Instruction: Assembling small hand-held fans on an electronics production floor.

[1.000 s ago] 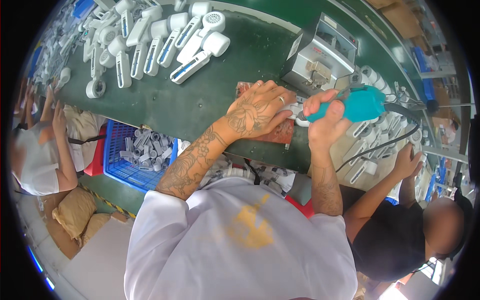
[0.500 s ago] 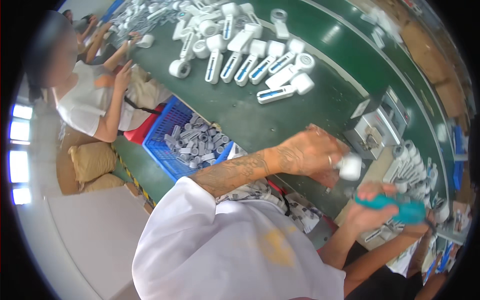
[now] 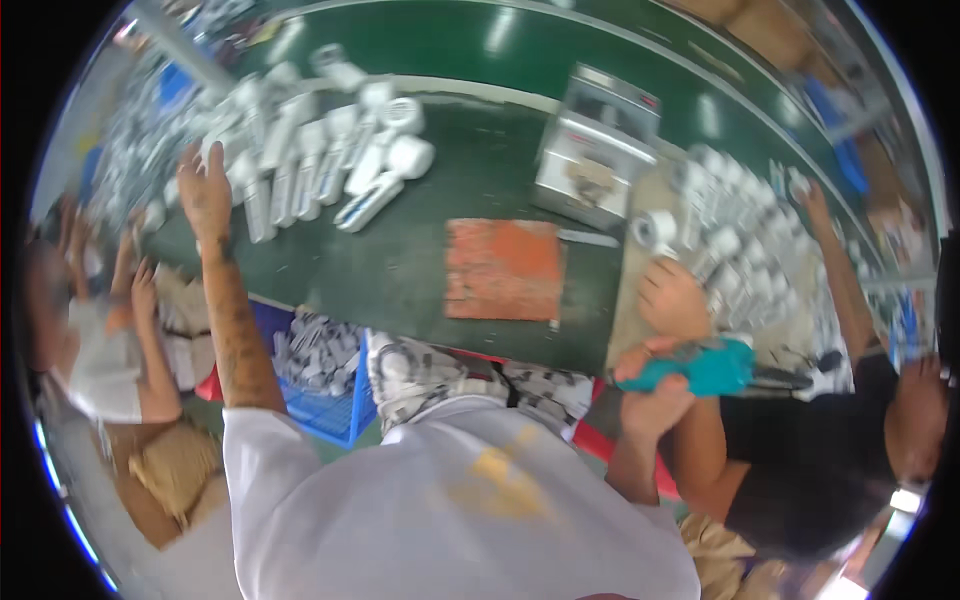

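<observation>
Left of the red mat [image 3: 503, 268], my left grip [image 3: 207, 198] spreads wide by the white handled units [image 3: 258, 215]; blur hides any contact. Right of the mat, my right grip [image 3: 655, 402] clamps the teal power tool [image 3: 715, 368], seemingly leaving the left free.

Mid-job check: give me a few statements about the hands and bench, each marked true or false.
1. The machine is nearer the person than the red mat. False: the machine stands beyond the mat.
2. The right hand holds the teal tool. True.
3. Grey parts lie in the blue basket. True.
4. The left hand is inside the blue basket. False: the left hand is by the white devices.
</observation>
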Motion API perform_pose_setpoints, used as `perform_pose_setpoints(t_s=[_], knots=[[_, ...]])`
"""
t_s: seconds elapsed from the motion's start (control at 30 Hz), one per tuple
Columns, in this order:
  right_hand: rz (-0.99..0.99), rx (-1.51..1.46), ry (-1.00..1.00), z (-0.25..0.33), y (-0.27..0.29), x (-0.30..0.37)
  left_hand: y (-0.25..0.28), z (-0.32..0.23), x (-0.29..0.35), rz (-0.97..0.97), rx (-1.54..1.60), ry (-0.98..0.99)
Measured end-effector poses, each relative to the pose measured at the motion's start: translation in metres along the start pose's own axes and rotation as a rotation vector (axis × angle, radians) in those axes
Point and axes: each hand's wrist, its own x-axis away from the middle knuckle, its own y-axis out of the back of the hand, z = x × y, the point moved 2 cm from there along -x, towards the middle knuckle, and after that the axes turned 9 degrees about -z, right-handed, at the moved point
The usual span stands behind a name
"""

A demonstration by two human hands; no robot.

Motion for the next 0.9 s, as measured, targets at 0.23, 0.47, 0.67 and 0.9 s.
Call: perform_pose_setpoints(t_s=[0.23, 0.47, 0.67, 0.9], knots=[[0.048, -0.083, -0.034, 0.007, 0.014, 0.008, -0.061, -0.337, 0.220, 0.684, 0.625, -0.475], [0.021, -0.072, -0.041, 0.014, 0.029, 0.021, -0.123, -0.421, 0.369, 0.998, 0.447, -0.590], [0.029, -0.073, -0.058, 0.013, 0.034, 0.023, -0.127, -0.425, 0.395, 1.167, 0.329, -0.577], [0.097, 0.057, -0.034, 0.016, 0.028, -0.001, -0.076, -0.355, 0.338, 0.771, 0.691, -0.516]])
